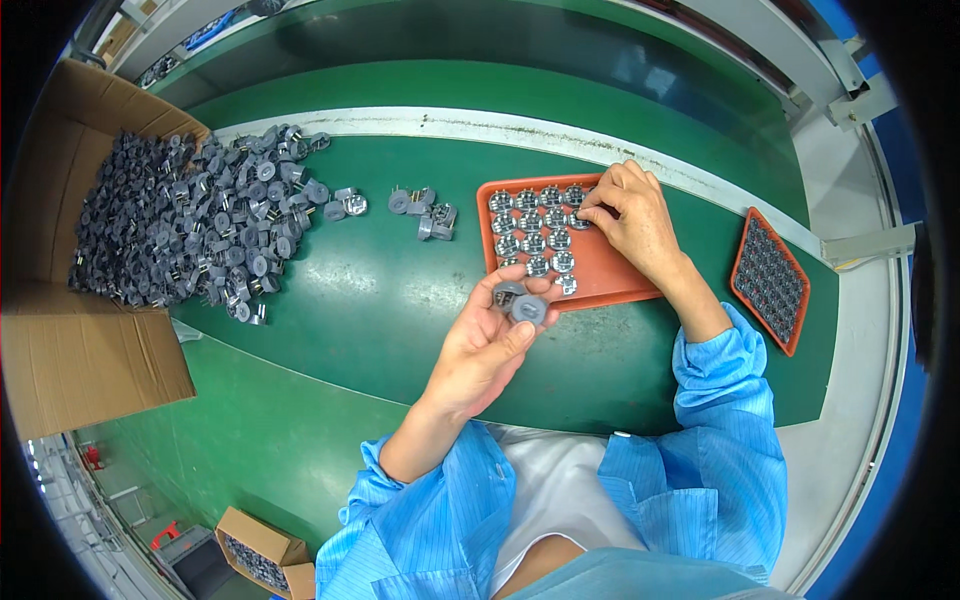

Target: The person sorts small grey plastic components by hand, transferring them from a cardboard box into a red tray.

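In my left hand (490, 335) are a couple of small round grey plastic parts (527, 309), pinched between thumb and fingers just in front of an orange tray (630, 276). My right hand (632, 215) reaches over the tray's far side, its fingertips closed on a round grey part (579, 219) at the end of a row. Several such parts (532, 219) stand in rows on the tray's left portion, silvery metal sides up. The right part of the tray shows bare orange under my right hand.
A large heap of grey parts (230, 210) spills from a tipped cardboard box (95, 350) at the left. A few loose parts (436, 222) lie between heap and tray. A second orange tray (797, 340), filled with parts, sits at the right. Below stands a small box (255, 535).
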A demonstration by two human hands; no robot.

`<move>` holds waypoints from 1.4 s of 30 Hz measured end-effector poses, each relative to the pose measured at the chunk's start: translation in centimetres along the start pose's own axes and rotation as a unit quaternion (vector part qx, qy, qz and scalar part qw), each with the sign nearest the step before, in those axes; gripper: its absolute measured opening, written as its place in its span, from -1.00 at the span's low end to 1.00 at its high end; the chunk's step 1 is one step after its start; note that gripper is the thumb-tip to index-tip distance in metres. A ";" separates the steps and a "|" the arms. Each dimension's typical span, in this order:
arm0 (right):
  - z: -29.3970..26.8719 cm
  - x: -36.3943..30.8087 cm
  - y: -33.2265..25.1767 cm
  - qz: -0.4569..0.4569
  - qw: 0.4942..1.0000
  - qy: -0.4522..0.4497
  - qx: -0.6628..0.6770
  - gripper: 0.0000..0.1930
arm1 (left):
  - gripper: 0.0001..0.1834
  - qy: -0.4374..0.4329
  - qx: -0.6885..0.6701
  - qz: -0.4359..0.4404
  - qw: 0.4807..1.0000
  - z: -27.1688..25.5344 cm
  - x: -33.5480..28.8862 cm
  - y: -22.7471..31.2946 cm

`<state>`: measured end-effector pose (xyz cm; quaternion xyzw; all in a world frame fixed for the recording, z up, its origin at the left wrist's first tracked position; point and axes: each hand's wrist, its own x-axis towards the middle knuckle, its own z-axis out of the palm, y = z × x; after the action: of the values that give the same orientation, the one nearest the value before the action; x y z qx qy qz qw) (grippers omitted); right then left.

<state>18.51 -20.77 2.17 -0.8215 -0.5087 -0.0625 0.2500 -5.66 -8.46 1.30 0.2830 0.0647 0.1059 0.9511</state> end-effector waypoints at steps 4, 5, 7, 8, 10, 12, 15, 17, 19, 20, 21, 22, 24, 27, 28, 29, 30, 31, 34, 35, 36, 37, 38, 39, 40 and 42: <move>-0.4 -0.3 -0.5 -0.006 0.999 0.028 -0.018 -0.80 | -0.42 0.022 0.159 0.059 0.985 0.1 0.1 -0.7; -0.8 -0.4 -1.1 -0.007 0.999 0.028 -0.016 -0.80 | -0.42 0.024 0.160 0.060 0.985 0.0 0.0 -0.9; -2.2 -0.6 -3.4 -0.025 0.989 0.005 0.146 -0.76 | -0.45 0.072 0.221 0.069 0.970 -0.3 -0.2 -1.3; -3.0 -1.0 -4.8 -0.008 0.966 -0.037 0.254 -0.77 | -0.45 0.073 0.220 0.069 0.970 -0.6 -0.1 -1.7; -3.3 -2.1 -6.7 -0.006 0.929 -0.097 0.358 -0.66 | -0.43 0.052 0.440 0.186 0.877 -1.2 0.1 -2.4; -3.5 -2.7 -8.3 -0.004 0.907 -0.146 0.394 -0.61 | -0.41 0.032 0.501 0.204 0.841 -0.9 0.1 -2.3; -2.6 -3.4 -8.2 -0.007 0.896 -0.160 0.414 -0.61 | -0.33 -0.015 0.566 0.235 0.790 -0.3 0.1 -2.0; -2.8 -3.6 -7.7 0.035 0.888 -0.209 0.409 -0.62 | -0.32 -0.046 0.317 0.125 0.939 1.0 -0.3 -1.5; -2.6 -3.5 -8.0 0.022 0.898 -0.179 0.400 -0.64 | -0.46 -0.047 0.272 0.129 0.952 1.0 -0.2 -1.3; -2.6 -3.5 -8.2 0.010 0.908 -0.149 0.391 -0.67 | -0.59 -0.029 0.240 0.085 0.967 0.1 -0.1 -1.4; -2.4 -3.6 -8.2 0.010 0.908 -0.150 0.391 -0.67 | -0.71 -0.011 0.207 0.041 0.977 -0.4 -0.1 -1.6; -2.1 -3.8 -8.3 -0.002 0.913 -0.145 0.382 -0.67 | -0.83 -0.009 0.226 0.071 0.971 -0.4 0.0 -2.0; -2.1 -3.8 -8.3 -0.015 0.917 -0.139 0.374 -0.68 | -0.83 0.003 0.176 0.044 0.983 -0.7 -0.2 -1.8; -2.4 -3.3 -8.3 -0.013 0.919 -0.164 0.359 -0.67 | -0.83 0.011 0.078 0.024 0.997 -0.1 0.0 -1.5; -2.1 -3.1 -8.3 -0.094 0.931 -0.115 0.334 -0.68 | -0.83 0.008 0.030 0.031 0.999 0.2 0.0 -1.4; -1.9 -3.0 -8.3 -0.176 0.934 -0.065 0.305 -0.69 | -0.83 0.008 0.030 0.031 0.999 0.2 0.0 -1.5; -2.2 -2.9 -8.4 -0.176 0.934 -0.065 0.305 -0.69 | -0.83 0.021 0.024 0.033 0.999 0.3 -0.1 -1.5; -2.8 -2.7 -8.7 -0.183 0.937 -0.088 0.285 -0.72 | -0.82 0.034 0.017 0.035 0.999 0.4 -0.2 -1.6; -4.0 -2.8 -9.7 -0.107 0.942 -0.155 0.277 -0.78 | -0.80 -0.005 0.047 0.001 0.999 -0.4 -0.4 -1.2; -4.3 -2.9 -9.8 -0.024 0.937 -0.195 0.290 -0.80 | -0.80 -0.008 0.047 -0.001 0.999 -0.6 -0.5 -1.1; -4.0 -3.1 -9.6 -0.022 0.937 -0.194 0.289 -0.80 | -0.79 -0.012 0.103 -0.001 0.995 -0.8 -0.6 -1.0; -3.3 -3.4 -9.2 -0.153 0.952 -0.127 0.234 -0.82 | -0.78 -0.016 0.159 -0.001 0.987 -0.9 -0.6 -1.0; -2.8 -3.6 -8.9 -0.282 0.942 -0.058 0.173 -0.83 | -0.78 -0.018 0.159 -0.001 0.987 -0.9 -0.6 -0.9; -2.7 -3.7 -8.9 -0.281 0.942 -0.057 0.172 -0.83 | -0.78 -0.007 0.216 0.000 0.976 -0.9 -0.6 -0.9; -2.6 -3.9 -9.0 -0.293 0.942 -0.064 0.154 -0.84 | -0.79 0.004 0.272 0.001 0.962 -0.8 -0.7 -0.8; -2.8 -4.0 -9.0 -0.303 0.941 -0.071 0.135 -0.85 | -0.81 0.016 0.322 -0.020 0.946 -0.7 -0.9 -0.4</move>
<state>9.21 -22.05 6.27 -0.5894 -0.7536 -0.0073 0.2910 -6.61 -8.69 0.57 0.5712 0.1166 0.0651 0.8099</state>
